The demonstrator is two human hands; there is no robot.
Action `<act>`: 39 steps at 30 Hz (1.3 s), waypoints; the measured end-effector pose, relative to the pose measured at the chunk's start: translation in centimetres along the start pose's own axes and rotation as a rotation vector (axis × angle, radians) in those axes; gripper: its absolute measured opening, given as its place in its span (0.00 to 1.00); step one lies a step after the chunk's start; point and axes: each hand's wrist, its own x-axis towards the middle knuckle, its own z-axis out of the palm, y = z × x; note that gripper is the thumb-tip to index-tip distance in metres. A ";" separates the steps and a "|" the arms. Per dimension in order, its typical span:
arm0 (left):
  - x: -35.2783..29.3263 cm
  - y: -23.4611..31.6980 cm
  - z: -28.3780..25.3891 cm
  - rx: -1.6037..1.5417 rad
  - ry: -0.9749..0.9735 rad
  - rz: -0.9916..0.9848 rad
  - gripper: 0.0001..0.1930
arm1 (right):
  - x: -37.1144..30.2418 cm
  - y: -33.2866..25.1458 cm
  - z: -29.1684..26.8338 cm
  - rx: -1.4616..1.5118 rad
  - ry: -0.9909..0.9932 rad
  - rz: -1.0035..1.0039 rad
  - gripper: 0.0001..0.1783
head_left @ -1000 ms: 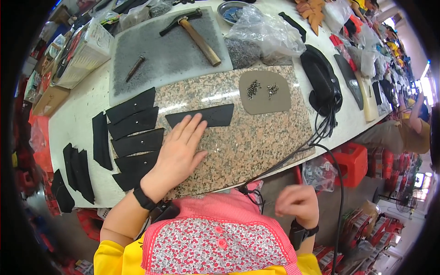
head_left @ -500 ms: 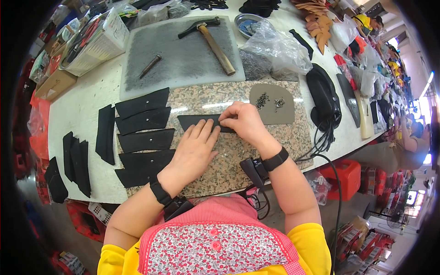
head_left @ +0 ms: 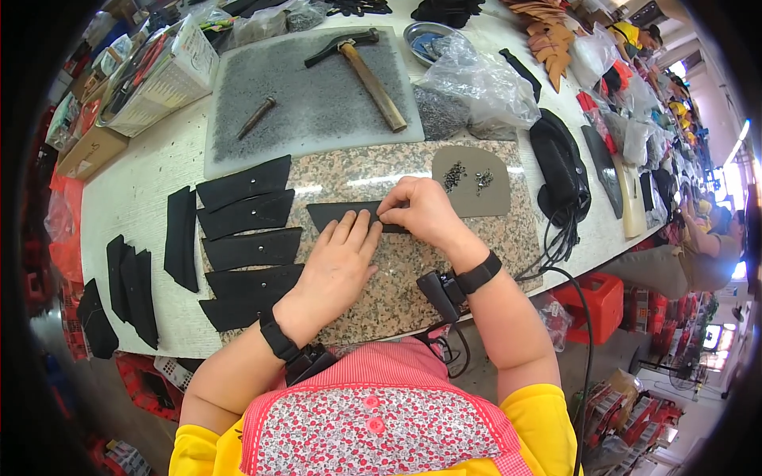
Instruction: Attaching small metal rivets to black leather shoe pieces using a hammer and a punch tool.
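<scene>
A black tapered fabric piece (head_left: 332,213) lies on the speckled granite slab (head_left: 413,282) in front of me. My left hand (head_left: 337,258) rests flat, its stretched fingertips on the near edge of that piece. Thumb and forefinger of my right hand (head_left: 421,213) pinch together at the piece's right part; whatever is between them is too small to make out. To the left lie several similar black pieces (head_left: 252,247), each with a small shiny stud. On the right, a grey-brown pad (head_left: 470,155) bears two little heaps of metal studs (head_left: 483,182).
Beyond the slab, a grey cutting board (head_left: 309,99) carries a hammer (head_left: 369,83) and a metal punch (head_left: 256,118). More black pieces (head_left: 131,285) lie far left, near a white basket (head_left: 171,83). A black pouch (head_left: 559,163) with cords, plastic bags (head_left: 484,87) and a metal bowl (head_left: 427,44) stand right.
Both hands stay nearly in place on the black fabric piece, with only a slight shift of the right hand. The whole view has moved a little.
</scene>
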 end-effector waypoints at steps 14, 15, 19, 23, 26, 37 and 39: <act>-0.1 1.3 0.7 0.079 -0.086 -0.061 0.41 | -0.1 0.1 0.9 -0.113 0.124 -0.035 0.13; -0.1 1.2 0.8 0.075 -0.065 -0.039 0.41 | -1.3 1.1 1.4 -0.035 0.198 -0.140 0.12; 0.5 0.5 0.0 0.146 -0.156 -0.150 0.42 | -5.7 1.9 -2.9 0.056 0.571 0.054 0.07; 2.8 -1.0 -0.3 0.142 -0.118 -0.189 0.40 | -6.9 5.3 -7.0 -0.201 0.709 0.156 0.05; 3.8 -1.7 -0.5 0.175 -0.114 -0.248 0.40 | -5.9 6.8 -6.4 -0.435 0.630 0.106 0.07; -6.1 -11.9 -7.0 0.070 0.205 -0.887 0.16 | -7.3 7.5 -7.8 -0.641 0.628 0.025 0.09; -12.3 -16.5 -5.9 0.245 0.323 -0.837 0.19 | -6.4 6.7 -8.0 -0.612 0.513 0.069 0.11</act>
